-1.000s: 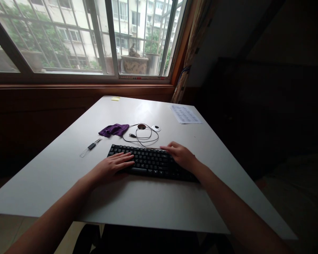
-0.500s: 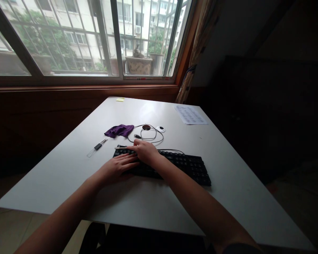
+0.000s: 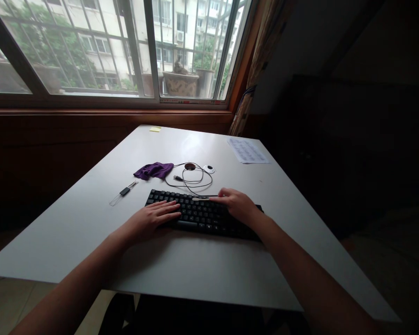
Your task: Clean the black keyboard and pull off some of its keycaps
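A black keyboard lies on the white table in front of me. My left hand rests flat on its left end, fingers stretched over the keys and holding nothing. Above the right half of the keys is my right hand, closed on a slim white brush-like tool. The tool points left along the upper rows of keys; its tip is too small to make out clearly. My right hand and forearm hide part of the keyboard's right end.
Behind the keyboard lie its looped cable, a purple cloth and a wire keycap puller. Farther back are a round table hole, its white cover, printed sheets and yellow sticky notes.
My right hand has moved right across the keyboard with the white tool, from the left end to past the middle. My left hand stays on the left keys. The view has shifted slightly.
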Action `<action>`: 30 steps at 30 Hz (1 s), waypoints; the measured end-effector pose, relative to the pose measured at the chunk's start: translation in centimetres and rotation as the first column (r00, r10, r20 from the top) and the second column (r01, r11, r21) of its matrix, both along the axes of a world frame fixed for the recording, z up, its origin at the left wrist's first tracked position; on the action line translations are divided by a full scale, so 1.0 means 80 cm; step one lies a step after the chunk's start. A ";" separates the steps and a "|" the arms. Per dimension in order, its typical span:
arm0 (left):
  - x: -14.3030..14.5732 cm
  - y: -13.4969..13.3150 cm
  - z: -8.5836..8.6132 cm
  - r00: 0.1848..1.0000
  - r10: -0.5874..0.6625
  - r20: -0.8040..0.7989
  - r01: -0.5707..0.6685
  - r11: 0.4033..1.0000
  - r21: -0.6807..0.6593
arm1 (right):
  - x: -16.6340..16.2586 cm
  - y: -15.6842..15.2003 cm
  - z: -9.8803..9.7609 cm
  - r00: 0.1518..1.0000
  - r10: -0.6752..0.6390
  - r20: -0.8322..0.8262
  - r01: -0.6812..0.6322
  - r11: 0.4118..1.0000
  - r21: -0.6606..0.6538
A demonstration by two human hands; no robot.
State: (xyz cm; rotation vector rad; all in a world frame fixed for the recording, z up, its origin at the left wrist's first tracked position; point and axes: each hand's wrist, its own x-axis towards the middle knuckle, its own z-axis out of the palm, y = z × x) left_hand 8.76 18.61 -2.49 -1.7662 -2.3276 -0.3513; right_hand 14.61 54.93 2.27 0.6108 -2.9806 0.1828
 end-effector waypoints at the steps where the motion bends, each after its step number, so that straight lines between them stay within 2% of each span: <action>1: 0.000 0.000 0.000 1.000 -0.002 -0.001 0.002 1.000 0.001 | 0.008 0.016 0.000 1.000 -0.011 -0.006 0.011 1.000 0.000; 7: -0.002 -0.001 -0.002 1.000 -0.010 0.011 0.010 1.000 0.015 | 0.063 0.114 0.005 0.994 -0.106 -0.025 0.106 0.994 0.019; 11: -0.002 -0.001 -0.001 1.000 -0.009 0.028 0.008 1.000 0.028 | 0.095 0.175 0.012 0.975 -0.220 -0.021 0.220 0.975 -0.013; 14: -0.001 0.000 0.000 0.999 -0.010 0.042 0.009 0.999 0.036 | 0.113 0.208 0.016 0.947 -0.307 0.092 0.317 0.938 -0.139; 17: -0.002 -0.001 -0.001 0.999 -0.006 0.035 0.005 0.999 0.033 | 0.122 0.221 0.013 0.925 -0.335 0.179 0.376 0.872 -0.314; 19: -0.002 -0.001 -0.002 1.000 -0.003 0.025 0.002 1.000 0.026 | 0.120 0.215 0.008 0.929 -0.337 0.155 0.371 0.839 -0.399; 22: -0.003 -0.001 -0.004 1.000 -0.002 0.017 0.002 1.000 0.021 | 0.105 0.182 -0.001 0.948 -0.304 0.090 0.311 0.836 -0.453; 30: -0.001 -0.001 0.000 1.000 -0.029 -0.012 0.029 0.998 0.051 | 0.014 0.014 -0.002 1.000 0.008 0.000 -0.008 0.888 -0.460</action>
